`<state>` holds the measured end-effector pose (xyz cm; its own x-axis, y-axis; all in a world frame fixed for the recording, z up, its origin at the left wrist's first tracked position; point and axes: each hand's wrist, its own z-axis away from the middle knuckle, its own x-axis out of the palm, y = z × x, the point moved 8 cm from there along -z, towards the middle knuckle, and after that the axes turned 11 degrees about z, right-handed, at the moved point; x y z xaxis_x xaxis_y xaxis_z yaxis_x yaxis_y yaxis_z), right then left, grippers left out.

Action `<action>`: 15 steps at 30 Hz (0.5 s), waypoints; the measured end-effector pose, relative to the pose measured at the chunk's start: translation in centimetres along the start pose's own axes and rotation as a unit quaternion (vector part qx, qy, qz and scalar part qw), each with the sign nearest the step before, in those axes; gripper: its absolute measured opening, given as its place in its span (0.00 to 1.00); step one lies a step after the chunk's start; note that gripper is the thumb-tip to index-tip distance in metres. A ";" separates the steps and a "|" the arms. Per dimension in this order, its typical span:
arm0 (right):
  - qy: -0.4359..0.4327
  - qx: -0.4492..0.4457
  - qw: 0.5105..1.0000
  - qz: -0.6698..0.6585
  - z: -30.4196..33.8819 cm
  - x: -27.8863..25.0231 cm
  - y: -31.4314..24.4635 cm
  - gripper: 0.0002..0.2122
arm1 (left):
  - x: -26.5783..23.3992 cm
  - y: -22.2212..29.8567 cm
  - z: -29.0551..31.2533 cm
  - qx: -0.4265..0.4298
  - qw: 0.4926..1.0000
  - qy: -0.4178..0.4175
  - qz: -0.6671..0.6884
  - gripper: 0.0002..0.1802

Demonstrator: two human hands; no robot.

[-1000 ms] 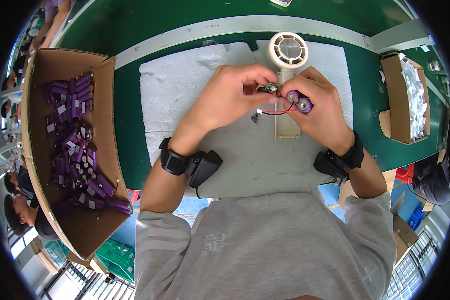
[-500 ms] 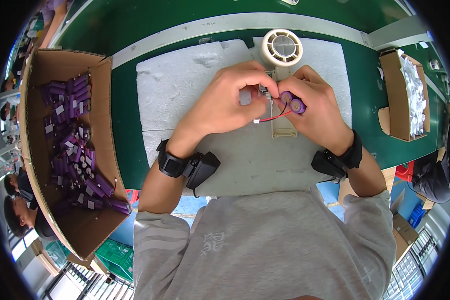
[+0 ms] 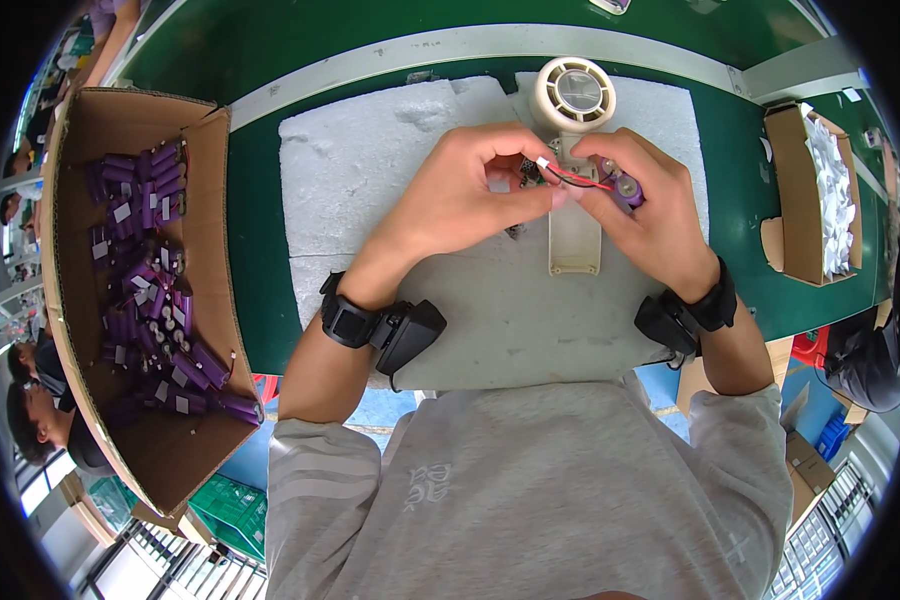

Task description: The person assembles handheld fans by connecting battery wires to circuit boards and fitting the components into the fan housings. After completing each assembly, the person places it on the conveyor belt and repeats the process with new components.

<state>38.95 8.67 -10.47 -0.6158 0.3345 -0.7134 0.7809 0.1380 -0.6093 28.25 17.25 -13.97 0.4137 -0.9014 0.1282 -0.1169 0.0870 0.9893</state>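
Note:
A cream handheld fan lies on the foam, its round grille head [image 3: 575, 92] at the far end and its hollow handle shell [image 3: 575, 245] toward me. My left hand [image 3: 475, 185] curls at the fan's neck, thumb and forefinger closed about a small circuit board [image 3: 530, 174], partly hidden by the fingers. My right hand [image 3: 650, 195] grips a purple battery pack [image 3: 627, 190], whose cell ends show in the palm. From the pack, red and black wires [image 3: 580, 180] run left to a white plug [image 3: 542, 163] by the left fingertips. Whether the plug touches the board, I cannot tell.
On the left stands a large cardboard box [image 3: 232, 250] holding many purple battery packs [image 3: 145, 290]. A smaller carton [image 3: 810, 235] of white pieces [image 3: 832, 200] sits at the right. White foam sheets [image 3: 340, 160] and a grey mat [image 3: 490, 330] cover the green bench [image 3: 260, 290].
The white plug has risen from below the left hand to its forefinger tip, and the wires now cross between both hands. The right hand has turned with the battery pack, slightly rightward.

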 end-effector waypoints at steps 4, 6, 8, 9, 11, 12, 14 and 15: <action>-0.018 -0.001 1.000 0.019 0.1 0.2 0.0 0.16 | -0.4 -0.6 0.3 -0.056 0.997 -0.024 0.044 0.07; -0.021 -0.003 0.999 0.027 0.1 0.2 0.0 0.17 | -0.4 -0.7 0.2 -0.054 0.997 -0.024 0.053 0.07; -0.001 -0.005 0.999 0.034 0.2 0.1 0.0 0.16 | -0.4 -0.8 0.1 -0.051 0.996 -0.023 0.070 0.09; 0.009 -0.005 0.999 0.037 0.2 -0.1 0.0 0.16 | -0.3 -0.7 0.0 -0.051 0.996 -0.024 0.070 0.09; 0.018 -0.013 0.999 0.044 0.3 -0.3 -0.1 0.14 | -0.2 -0.6 0.1 -0.050 0.995 -0.005 0.084 0.09; 0.026 -0.023 0.998 0.050 0.3 -0.5 -0.2 0.13 | -0.3 -0.5 0.1 -0.049 0.995 0.005 0.091 0.10; 0.033 -0.031 0.997 0.056 0.3 -0.7 -0.5 0.12 | -0.2 -0.7 0.2 -0.052 0.995 -0.001 0.082 0.10; 0.052 -0.030 0.997 0.051 0.2 -1.0 -0.7 0.11 | -0.3 -0.6 0.1 -0.051 0.996 -0.006 0.072 0.10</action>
<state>38.96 8.05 -9.41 -0.5217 0.4437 -0.7286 0.8452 0.1527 -0.5122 28.13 17.40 -14.65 0.3893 -0.8809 0.2692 -0.0809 0.2585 0.9626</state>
